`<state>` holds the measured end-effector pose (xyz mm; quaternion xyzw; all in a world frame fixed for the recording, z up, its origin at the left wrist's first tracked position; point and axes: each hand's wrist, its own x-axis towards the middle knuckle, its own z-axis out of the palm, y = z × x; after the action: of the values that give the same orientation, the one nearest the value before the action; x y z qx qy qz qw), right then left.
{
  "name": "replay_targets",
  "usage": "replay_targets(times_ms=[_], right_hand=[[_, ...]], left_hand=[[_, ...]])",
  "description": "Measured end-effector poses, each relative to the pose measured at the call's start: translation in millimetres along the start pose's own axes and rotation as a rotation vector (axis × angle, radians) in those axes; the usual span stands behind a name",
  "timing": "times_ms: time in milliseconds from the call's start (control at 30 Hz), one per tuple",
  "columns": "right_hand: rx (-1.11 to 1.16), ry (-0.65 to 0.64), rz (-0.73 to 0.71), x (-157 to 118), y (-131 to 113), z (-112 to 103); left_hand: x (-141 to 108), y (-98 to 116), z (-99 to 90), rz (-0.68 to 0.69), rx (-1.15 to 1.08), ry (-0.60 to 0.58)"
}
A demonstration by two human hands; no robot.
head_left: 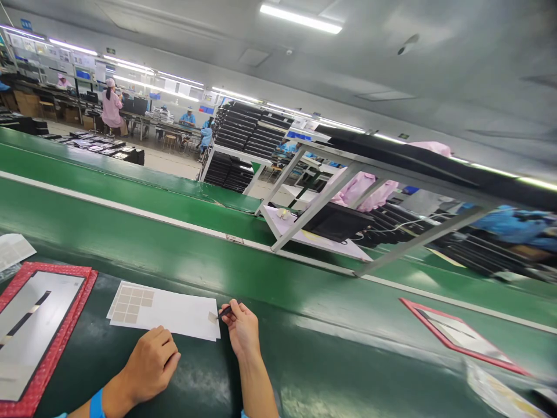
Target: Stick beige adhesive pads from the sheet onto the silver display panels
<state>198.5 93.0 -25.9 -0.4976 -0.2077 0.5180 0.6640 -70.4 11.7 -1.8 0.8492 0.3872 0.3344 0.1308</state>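
My right hand is closed around black tweezers at the right end of a white sticker sheet. A small grey-beige sticker is at the tweezers' tip, over the sheet's edge. Whether it is lifted off the paper I cannot tell. Rows of similar beige stickers remain at the sheet's left end, and a second sheet lies beneath. My left hand is curled into a loose fist at the sheet's lower edge, with nothing visible in it.
On the left, a flat screen panel lies on red bubble wrap, near another sticker sheet. A red-edged panel lies at right. A metal-framed stand rises across the green conveyor. Other people work at benches beyond.
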Motion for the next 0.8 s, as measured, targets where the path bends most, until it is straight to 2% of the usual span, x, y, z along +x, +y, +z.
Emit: replay_targets(times_ms=[800], right_hand=[[0.008, 0.002, 0.011, -0.4, -2.0, 1.2]], left_hand=[[2.6, 3.7, -5.8, 0.013, 0.027, -0.001]])
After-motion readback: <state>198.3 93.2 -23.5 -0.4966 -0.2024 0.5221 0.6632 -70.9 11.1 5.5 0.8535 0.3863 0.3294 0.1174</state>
